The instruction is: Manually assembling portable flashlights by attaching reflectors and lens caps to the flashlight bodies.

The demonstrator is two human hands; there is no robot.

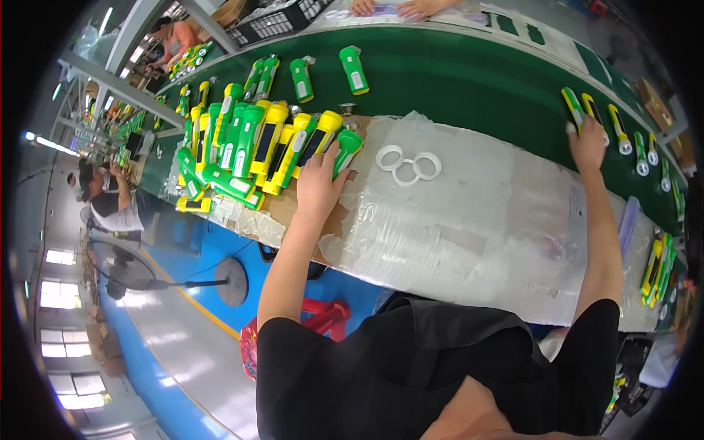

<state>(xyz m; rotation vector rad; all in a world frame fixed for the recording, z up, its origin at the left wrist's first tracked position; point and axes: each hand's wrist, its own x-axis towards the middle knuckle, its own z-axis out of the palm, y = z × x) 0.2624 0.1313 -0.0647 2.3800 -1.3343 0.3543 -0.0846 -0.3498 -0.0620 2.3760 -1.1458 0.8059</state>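
Note:
My left hand (317, 185) is closed on a green flashlight (349, 149) at the right end of a heap. The heap's yellow flashlights (267, 144) and green ones lie close together, some across others. My right arm stretches far to the right over the green belt. There my right hand (589, 149) has its fingers on a green-and-yellow flashlight (571, 103), and they appear closed round its lower end. Beside it lie a yellow flashlight (591, 107) and another yellow one (620, 130). Three white rings (407, 165) lie touching one another on the plastic-covered worktop (469, 220).
Several flashlights lie along the green conveyor belt (455, 81). More flashlights (658, 268) are piled at the worktop's right end. Another person's hands (396, 9) are across the belt, near a black crate (275, 23). A floor fan (232, 281) and red stool (326, 317) stand below left.

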